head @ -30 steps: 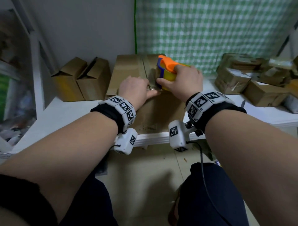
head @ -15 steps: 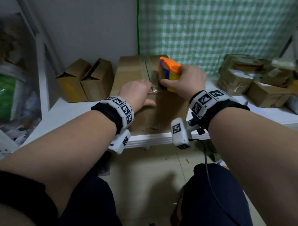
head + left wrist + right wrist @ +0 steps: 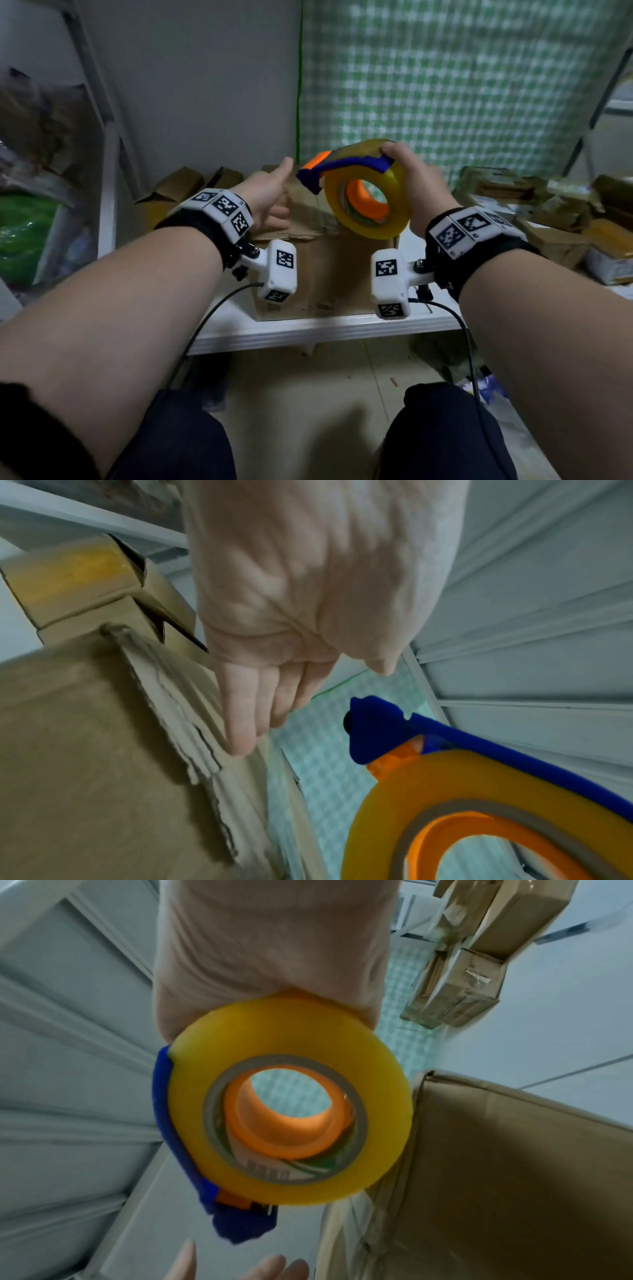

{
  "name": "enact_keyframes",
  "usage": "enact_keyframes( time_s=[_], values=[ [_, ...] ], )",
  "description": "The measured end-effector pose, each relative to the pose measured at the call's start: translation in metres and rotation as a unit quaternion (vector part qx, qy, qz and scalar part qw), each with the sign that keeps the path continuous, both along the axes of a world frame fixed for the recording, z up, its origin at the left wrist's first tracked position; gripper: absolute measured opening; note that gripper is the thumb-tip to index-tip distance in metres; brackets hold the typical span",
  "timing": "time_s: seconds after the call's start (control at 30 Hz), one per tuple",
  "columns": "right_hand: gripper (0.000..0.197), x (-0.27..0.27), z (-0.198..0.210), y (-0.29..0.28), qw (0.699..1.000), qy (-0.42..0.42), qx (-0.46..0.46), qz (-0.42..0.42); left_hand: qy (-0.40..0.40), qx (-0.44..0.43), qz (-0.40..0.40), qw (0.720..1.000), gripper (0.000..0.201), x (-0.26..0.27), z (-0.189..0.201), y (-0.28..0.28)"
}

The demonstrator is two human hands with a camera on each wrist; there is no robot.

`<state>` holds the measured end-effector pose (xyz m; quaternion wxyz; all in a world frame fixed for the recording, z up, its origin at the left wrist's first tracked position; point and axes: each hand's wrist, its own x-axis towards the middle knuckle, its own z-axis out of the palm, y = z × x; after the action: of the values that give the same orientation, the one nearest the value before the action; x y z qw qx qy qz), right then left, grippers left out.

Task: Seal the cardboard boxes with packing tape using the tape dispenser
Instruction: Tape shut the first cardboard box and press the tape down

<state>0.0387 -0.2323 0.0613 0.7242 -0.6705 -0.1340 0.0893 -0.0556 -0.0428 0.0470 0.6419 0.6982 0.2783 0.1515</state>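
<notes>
From the head view, the right hand (image 3: 416,185) is curled round the tape dispenser (image 3: 363,192), which is held in the air above the cardboard box (image 3: 329,270) on the white shelf (image 3: 308,329); the roll faces the camera and the blue cutter end points left, toward the left hand (image 3: 270,198). That hand is clear of the box, fingers straight and loosely apart, holding nothing, just beside the cutter tip. The free tape end, if any, is too hard to see here, but I judge it would sit at that blue tip, so the left hand is the nearer one to catch it. In the left wrist view, the fingers (image 3: 240,710) lie straight and close together over the box's torn flap edge, with the dispenser's blue nose to their right and apart from them. In the right wrist view, the right hand clamps the yellow roll from above, the cutter at the bottom left, the box to the lower right, and left fingertips (image 3: 274,1267) just below the cutter.
</notes>
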Motion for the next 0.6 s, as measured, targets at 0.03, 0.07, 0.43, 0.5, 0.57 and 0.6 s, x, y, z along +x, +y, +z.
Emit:
enact_keyframes(
  time_s=[0.03,0.07,0.43,0.5,0.57,0.6],
  values=[
    [0.048,0.0,-0.002,0.001,1.0,0.011,0.01,0.022,-0.008,-0.029,-0.001,1.0,0.074,-0.001,0.0,0.001],
    [0.052,0.001,-0.004,0.002,0.999,0.017,0.022,0.04,-0.015,-0.057,-0.005,0.998,0.07,-0.003,0.0,0.002],
    [0.031,-0.006,-0.003,0.011,0.983,0.038,0.053,0.174,-0.074,-0.178,0.031,0.981,0.014,-0.018,0.007,0.013],
    [0.034,-0.006,-0.002,0.013,0.979,0.027,0.038,0.198,-0.066,-0.172,0.051,0.982,0.015,-0.018,0.007,0.015],
    [0.035,-0.005,0.0,0.016,0.978,0.011,0.006,0.208,-0.054,-0.149,0.069,0.985,0.018,-0.018,0.007,0.017],
    [0.037,-0.003,0.002,0.019,0.977,0.001,-0.013,0.211,-0.045,-0.133,0.076,0.987,0.019,-0.017,0.007,0.019]
  ],
)
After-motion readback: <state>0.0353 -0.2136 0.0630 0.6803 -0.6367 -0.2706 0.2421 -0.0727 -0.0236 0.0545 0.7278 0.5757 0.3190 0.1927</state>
